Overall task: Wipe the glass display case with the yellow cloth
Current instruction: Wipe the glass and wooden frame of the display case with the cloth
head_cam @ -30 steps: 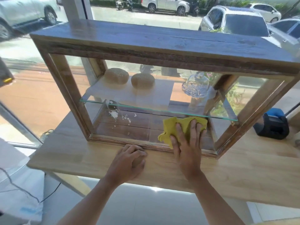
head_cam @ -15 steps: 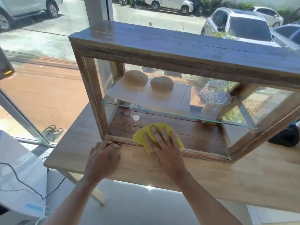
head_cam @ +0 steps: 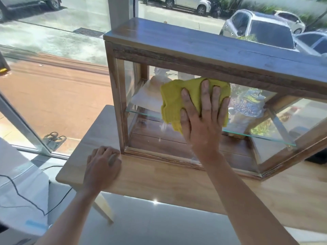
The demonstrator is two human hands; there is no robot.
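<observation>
A: Where's the right hand (head_cam: 203, 119)?
B: Raised on an outstretched arm, palm pressed forward, fingers (head_cam: 206, 92) straight and spread.
A: And the left hand (head_cam: 102, 167)?
B: Lower, palm down, knuckles up, curled into a loose fist.

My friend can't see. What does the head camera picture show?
A right hand presses a yellow cloth against the glass front of a wooden case. The left hand rests, fingers curled, on the table beside it.

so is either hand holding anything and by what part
Right hand presses the yellow cloth against the display case glass, palm over its right part. Left hand holds nothing.
</observation>
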